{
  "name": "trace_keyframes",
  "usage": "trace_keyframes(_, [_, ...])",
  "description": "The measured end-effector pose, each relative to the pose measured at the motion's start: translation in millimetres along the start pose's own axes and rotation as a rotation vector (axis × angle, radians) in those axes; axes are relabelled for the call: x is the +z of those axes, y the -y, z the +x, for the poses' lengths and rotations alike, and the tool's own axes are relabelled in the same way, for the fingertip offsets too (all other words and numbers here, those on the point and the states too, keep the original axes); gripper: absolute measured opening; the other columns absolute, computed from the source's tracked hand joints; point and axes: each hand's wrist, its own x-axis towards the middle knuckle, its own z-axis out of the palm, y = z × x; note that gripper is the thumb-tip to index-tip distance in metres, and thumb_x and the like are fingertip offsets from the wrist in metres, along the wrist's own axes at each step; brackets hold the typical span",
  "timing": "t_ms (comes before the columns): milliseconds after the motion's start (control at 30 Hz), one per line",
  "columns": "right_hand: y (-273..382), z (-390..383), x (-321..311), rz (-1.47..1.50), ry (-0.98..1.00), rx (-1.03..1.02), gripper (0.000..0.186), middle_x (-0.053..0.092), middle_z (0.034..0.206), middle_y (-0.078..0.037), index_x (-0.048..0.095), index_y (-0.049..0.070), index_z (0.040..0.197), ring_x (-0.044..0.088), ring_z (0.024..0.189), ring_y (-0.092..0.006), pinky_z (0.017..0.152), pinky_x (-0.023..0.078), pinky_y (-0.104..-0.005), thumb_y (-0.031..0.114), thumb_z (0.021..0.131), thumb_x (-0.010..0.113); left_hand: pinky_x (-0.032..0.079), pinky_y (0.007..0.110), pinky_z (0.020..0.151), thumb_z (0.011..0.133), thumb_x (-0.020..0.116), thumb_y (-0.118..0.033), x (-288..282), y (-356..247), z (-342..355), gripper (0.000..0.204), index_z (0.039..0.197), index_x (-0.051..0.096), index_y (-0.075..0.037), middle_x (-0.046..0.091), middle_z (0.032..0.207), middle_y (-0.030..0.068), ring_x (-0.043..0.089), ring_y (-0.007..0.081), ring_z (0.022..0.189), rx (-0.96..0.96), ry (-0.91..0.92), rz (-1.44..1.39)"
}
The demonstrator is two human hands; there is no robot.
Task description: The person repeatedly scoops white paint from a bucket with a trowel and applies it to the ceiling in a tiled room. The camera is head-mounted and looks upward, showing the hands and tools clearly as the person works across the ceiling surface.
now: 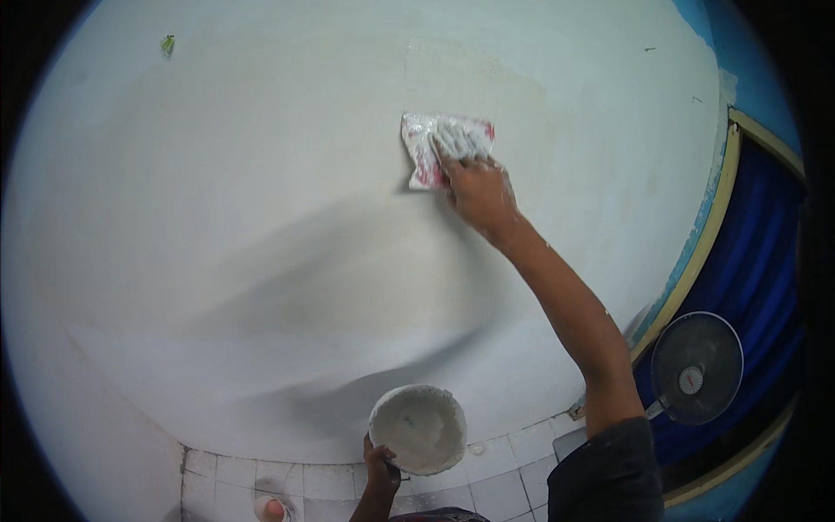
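My right hand [480, 190] holds a thin, flat, squarish sheet [419, 139], white with red patches and smeared with white paste. The fingers lie spread across its face, coated in paste, and press it to the white wall [287, 139]. Down at the bottom middle, my left hand [381, 465] grips a round bowl [416, 428] by its side and rim. Pale grey-white paste coats the inside of the bowl, which tilts toward me. Most of the left fingers are hidden under the bowl.
A standing fan [698, 367] is at the right, before a dark blue curtain [739, 252] in a yellowish frame [718, 209]. White tiles [513, 448] run along the bottom. A small green bit [168, 45] sits on the wall, upper left. An orange-topped container [273, 509] is low left.
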Motion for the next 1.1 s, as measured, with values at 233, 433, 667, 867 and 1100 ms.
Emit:
trace_keyframes(233, [16.2,38.5,-59.8,0.544,-0.315,0.214,0.027,0.068,0.082,-0.017,0.068,0.004,0.101,0.065,0.074,-0.0354,0.07,0.052,-0.0411,0.013,0.076,0.065,0.052,0.04,0.086,0.055,0.049,-0.001,-9.1,16.7,-3.4,0.08,0.134,0.037,-0.006,0.05,0.115,0.0157,0.052,0.0323,0.107,-0.037,-0.085,0.003])
trace_keyframes(433, [-23.5,140.6,-43.7,1.015,-0.48,0.535,0.022,0.069,0.074,-0.01,0.07,-0.002,0.085,0.063,0.066,-0.0205,0.065,0.052,-0.0342,0.016,0.072,0.074,0.052,0.038,0.085,0.055,0.05,-0.001,-5.0,28.5,-5.4,0.081,0.135,0.038,-0.006,0.05,0.115,0.0152,0.052,0.0318,0.107,-0.055,-0.049,0.082])
trace_keyframes(667, [-53.2,121.5,-47.8,0.675,-0.446,0.584,0.034,0.072,0.08,-0.013,0.073,-0.001,0.092,0.069,0.072,-0.0198,0.069,0.055,-0.0335,0.025,0.071,0.077,0.052,0.037,0.082,0.054,0.05,-0.001,-10.8,24.7,-9.8,0.081,0.134,0.039,-0.008,0.05,0.114,0.014,0.054,0.0302,0.103,-0.056,-0.072,0.05])
trace_keyframes(867, [-150.8,65.7,-59.3,0.341,-0.579,0.525,0.028,0.069,0.078,-0.014,0.07,0.004,0.079,0.066,0.072,-0.0319,0.071,0.054,-0.0407,0.031,0.071,0.07,0.051,0.035,0.081,0.055,0.051,0.0,-16.1,39.4,0.7,0.08,0.134,0.039,-0.007,0.051,0.113,0.013,0.054,0.0279,0.102,-0.074,-0.047,0.049])
trace_keyframes(1100, [-102.1,84.1,-92.4,-0.024,-0.569,0.206,0.022,0.07,0.082,-0.017,0.069,0.001,0.095,0.066,0.071,-0.0343,0.071,0.053,-0.0394,0.011,0.076,0.062,0.051,0.035,0.081,0.057,0.049,0.003,-31.1,41.5,-8.7,0.081,0.136,0.038,-0.007,0.051,0.114,0.0136,0.053,0.0272,0.103,-0.058,-0.079,0.019])
